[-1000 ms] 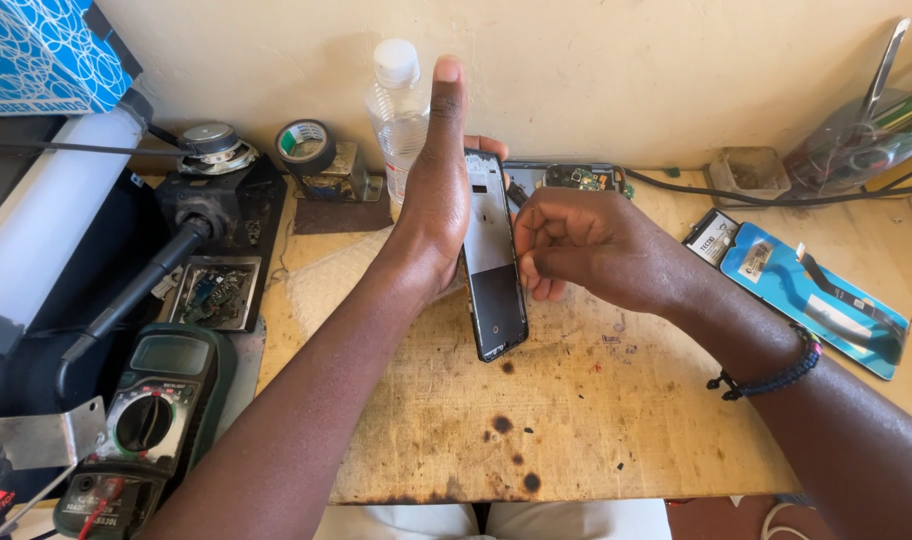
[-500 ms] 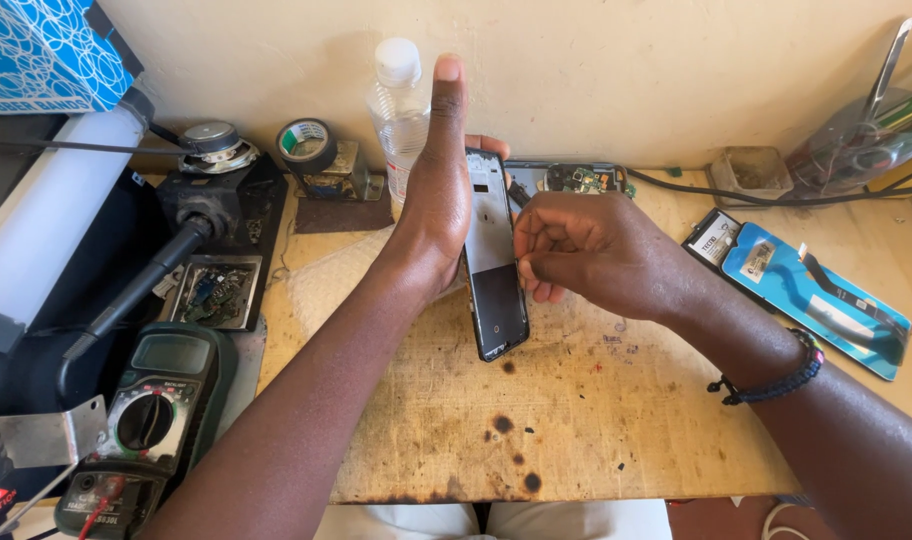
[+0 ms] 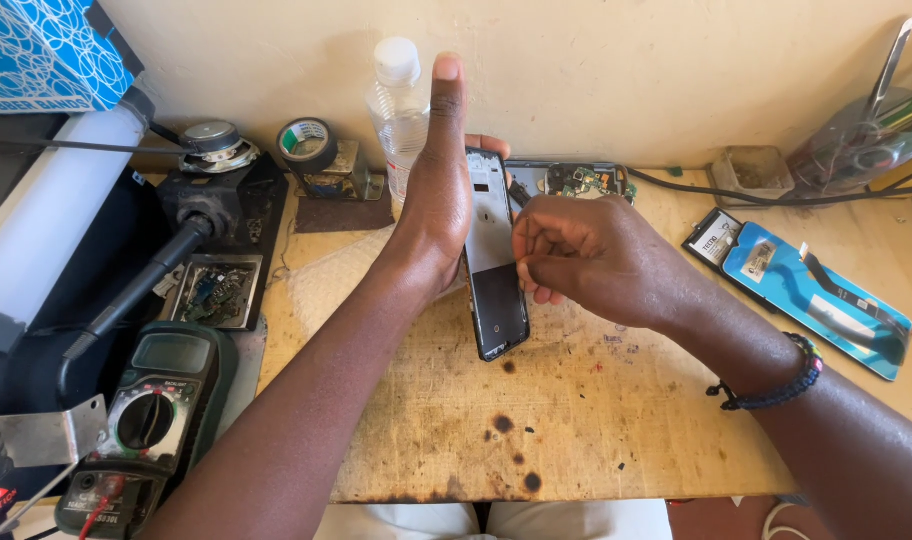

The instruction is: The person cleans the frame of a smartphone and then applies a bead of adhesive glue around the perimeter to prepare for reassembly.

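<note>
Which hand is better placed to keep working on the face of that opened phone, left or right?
Probably the right hand: its fingertips are pinched at the phone frame, at the edge of the dark panel. The left hand grips the frame from behind, holding it upright above the wooden bench.

We see a wooden workbench (image 3: 596,420) with dark burn spots near its front edge. On its left side rest a green multimeter (image 3: 146,420), a black block with a metal tray (image 3: 214,290), a tape roll (image 3: 306,145) and a clear plastic bottle (image 3: 398,110). At right lies a blue-backed phone screen (image 3: 811,290) beside a small plastic tub (image 3: 751,172).
</note>
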